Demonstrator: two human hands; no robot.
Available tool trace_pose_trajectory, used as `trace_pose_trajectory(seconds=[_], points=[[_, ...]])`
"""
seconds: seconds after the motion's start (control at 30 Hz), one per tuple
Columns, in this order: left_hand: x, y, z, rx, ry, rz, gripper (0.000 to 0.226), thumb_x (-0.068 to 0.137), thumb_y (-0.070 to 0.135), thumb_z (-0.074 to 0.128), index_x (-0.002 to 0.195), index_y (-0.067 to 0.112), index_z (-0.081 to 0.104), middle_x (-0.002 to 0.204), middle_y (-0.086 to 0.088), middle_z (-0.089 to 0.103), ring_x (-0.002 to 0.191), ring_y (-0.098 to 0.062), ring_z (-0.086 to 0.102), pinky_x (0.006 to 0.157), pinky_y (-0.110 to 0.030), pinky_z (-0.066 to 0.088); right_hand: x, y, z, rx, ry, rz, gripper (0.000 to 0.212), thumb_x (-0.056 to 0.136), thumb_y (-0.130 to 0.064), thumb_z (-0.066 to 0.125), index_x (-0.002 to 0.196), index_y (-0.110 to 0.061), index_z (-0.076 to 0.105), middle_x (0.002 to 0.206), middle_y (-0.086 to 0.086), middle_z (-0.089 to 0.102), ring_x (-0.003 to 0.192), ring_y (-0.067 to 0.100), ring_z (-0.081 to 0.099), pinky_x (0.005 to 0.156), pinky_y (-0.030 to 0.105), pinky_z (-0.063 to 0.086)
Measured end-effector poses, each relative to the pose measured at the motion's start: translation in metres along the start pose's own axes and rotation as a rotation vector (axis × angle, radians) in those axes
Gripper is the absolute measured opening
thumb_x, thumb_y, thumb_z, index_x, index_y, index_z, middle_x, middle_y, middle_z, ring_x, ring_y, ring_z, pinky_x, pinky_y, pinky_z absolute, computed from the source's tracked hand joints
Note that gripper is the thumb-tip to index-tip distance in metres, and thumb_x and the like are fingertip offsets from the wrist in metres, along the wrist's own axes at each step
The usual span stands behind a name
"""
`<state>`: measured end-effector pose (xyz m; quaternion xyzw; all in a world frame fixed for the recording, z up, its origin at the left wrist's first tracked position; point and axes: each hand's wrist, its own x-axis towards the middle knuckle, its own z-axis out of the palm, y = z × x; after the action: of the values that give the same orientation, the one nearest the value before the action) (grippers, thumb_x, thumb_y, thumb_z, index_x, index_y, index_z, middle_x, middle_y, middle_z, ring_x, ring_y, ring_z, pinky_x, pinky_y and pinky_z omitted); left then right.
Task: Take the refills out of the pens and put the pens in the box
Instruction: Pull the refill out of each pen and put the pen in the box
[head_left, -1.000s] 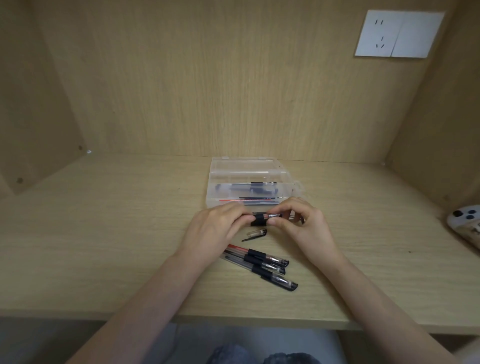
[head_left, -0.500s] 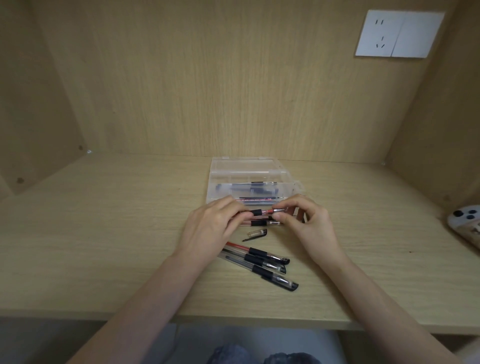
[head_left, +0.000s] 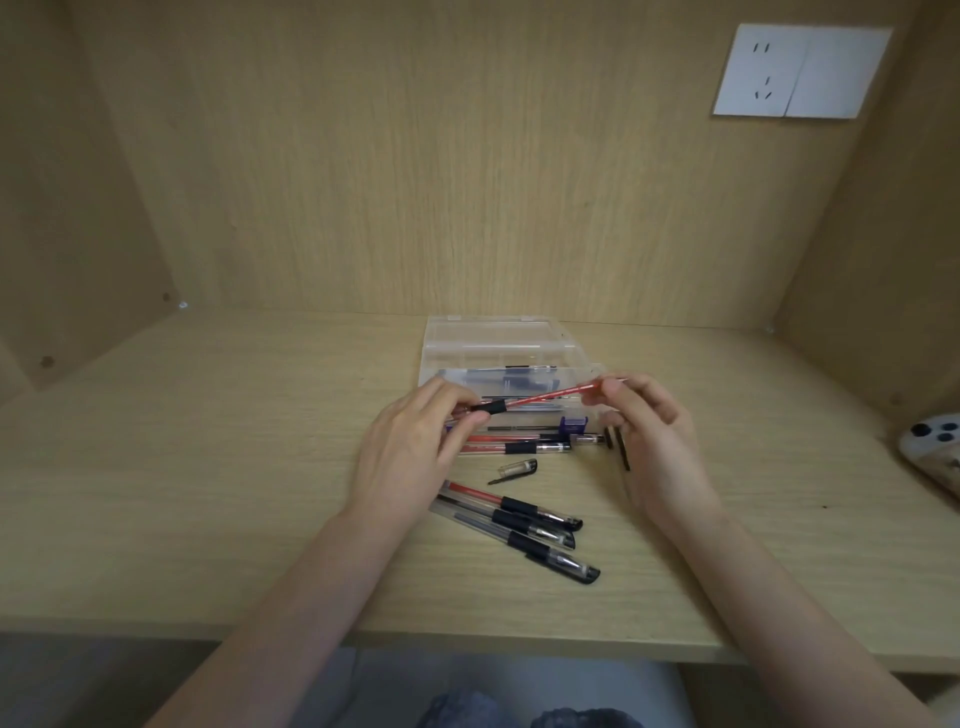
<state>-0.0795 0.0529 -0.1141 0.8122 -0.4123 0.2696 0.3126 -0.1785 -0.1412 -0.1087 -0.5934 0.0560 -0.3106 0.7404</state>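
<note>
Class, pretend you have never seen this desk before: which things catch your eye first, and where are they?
At the centre, a red refill spans the gap between the left hand, which grips the pen, and the right hand, which pinches its far end. Behind them sits the clear box, and three more pens lie on the desk, nearer the person.

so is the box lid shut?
No, the clear box lies open, with dark pens showing inside it.
</note>
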Motion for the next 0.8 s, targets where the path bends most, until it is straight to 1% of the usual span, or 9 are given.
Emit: trace_pose_trajectory(seconds=[0.07, 0.17, 0.27, 0.33, 0.37, 0.43, 0.53, 0.67, 0.8], points=[[0.0, 0.0, 0.0, 0.0, -0.008, -0.004, 0.025, 0.089, 0.037, 0.046, 0.095, 0.019, 0.061, 0.088, 0.01, 0.058, 0.07, -0.001, 0.046, 0.066, -0.019, 0.033, 0.003, -0.002, 0.0, 0.217, 0.009, 0.025, 0.014, 0.077, -0.019, 0.063, 0.089, -0.011, 0.06, 0.099, 0.012, 0.071, 0.096, 0.021, 0.067, 0.081, 0.025, 0.053], [0.0, -0.001, 0.001, -0.013, -0.012, -0.021, 0.025, 0.089, 0.037, 0.046, 0.095, 0.019, 0.061, 0.088, 0.011, 0.057, 0.069, -0.001, 0.045, 0.065, -0.018, 0.032, 0.007, -0.004, -0.002, 0.426, 0.047, 0.063, 0.005, 0.089, -0.012, 0.051, 0.087, -0.009, 0.056, 0.101, 0.016, 0.071, 0.102, 0.026, 0.067, 0.087, 0.031, 0.055], [0.0, -0.001, 0.001, -0.02, -0.022, -0.03, 0.025, 0.089, 0.039, 0.045, 0.096, 0.02, 0.061, 0.088, 0.013, 0.056, 0.069, 0.0, 0.045, 0.063, -0.015, 0.031, 0.013, -0.004, -0.012, 0.635, 0.122, 0.083, 0.009, 0.091, -0.01, 0.048, 0.086, -0.009, 0.055, 0.076, 0.007, 0.067, 0.08, 0.02, 0.069, 0.081, 0.034, 0.057], [-0.001, -0.001, 0.001, -0.021, -0.025, -0.03, 0.025, 0.089, 0.039, 0.045, 0.096, 0.02, 0.061, 0.088, 0.013, 0.056, 0.068, -0.001, 0.047, 0.062, -0.016, 0.032, 0.015, -0.004, -0.016, 0.752, 0.156, 0.113, 0.004, 0.083, -0.01, 0.053, 0.086, -0.008, 0.054, 0.064, 0.003, 0.053, 0.058, 0.012, 0.056, 0.063, 0.027, 0.057], [-0.001, 0.0, 0.001, -0.022, -0.025, -0.03, 0.024, 0.089, 0.038, 0.046, 0.096, 0.02, 0.061, 0.088, 0.012, 0.056, 0.067, -0.002, 0.048, 0.061, -0.018, 0.034, 0.015, -0.003, -0.018, 0.768, 0.159, 0.146, 0.007, 0.08, -0.01, 0.055, 0.087, -0.008, 0.053, 0.061, 0.001, 0.048, 0.05, 0.009, 0.047, 0.051, 0.021, 0.051], [-0.001, 0.0, 0.001, -0.026, -0.019, -0.029, 0.023, 0.09, 0.037, 0.047, 0.095, 0.02, 0.061, 0.089, 0.011, 0.057, 0.066, -0.004, 0.051, 0.06, -0.021, 0.037, 0.014, 0.0, -0.02, 0.698, 0.132, 0.197, 0.002, 0.086, -0.01, 0.05, 0.088, -0.011, 0.051, 0.055, -0.004, 0.04, 0.041, 0.005, 0.034, 0.036, 0.015, 0.032], [-0.001, 0.0, 0.001, -0.033, -0.014, -0.025, 0.021, 0.09, 0.036, 0.049, 0.094, 0.02, 0.061, 0.088, 0.012, 0.057, 0.066, -0.004, 0.052, 0.06, -0.02, 0.037, 0.014, 0.002, -0.02, 0.552, 0.133, 0.202, 0.019, 0.099, -0.015, 0.033, 0.088, -0.014, 0.05, 0.048, -0.008, 0.034, 0.036, 0.003, 0.028, 0.031, 0.014, 0.02], [-0.001, 0.001, 0.001, -0.036, -0.024, -0.02, 0.024, 0.09, 0.039, 0.047, 0.095, 0.02, 0.062, 0.089, 0.012, 0.058, 0.068, -0.003, 0.052, 0.06, -0.02, 0.037, 0.014, 0.001, -0.017, 0.384, 0.15, 0.15, 0.014, 0.098, -0.016, 0.039, 0.095, -0.012, 0.052, 0.049, -0.003, 0.043, 0.033, 0.005, 0.03, 0.032, 0.016, 0.026], [-0.002, 0.001, 0.002, -0.032, -0.038, -0.003, 0.024, 0.09, 0.039, 0.048, 0.095, 0.02, 0.062, 0.089, 0.013, 0.058, 0.07, -0.001, 0.052, 0.06, -0.02, 0.04, 0.018, 0.002, -0.015, 0.103, 0.163, 0.109, 0.011, 0.097, -0.017, 0.047, 0.099, -0.009, 0.054, 0.059, 0.005, 0.059, 0.043, 0.014, 0.052, 0.044, 0.024, 0.047]])
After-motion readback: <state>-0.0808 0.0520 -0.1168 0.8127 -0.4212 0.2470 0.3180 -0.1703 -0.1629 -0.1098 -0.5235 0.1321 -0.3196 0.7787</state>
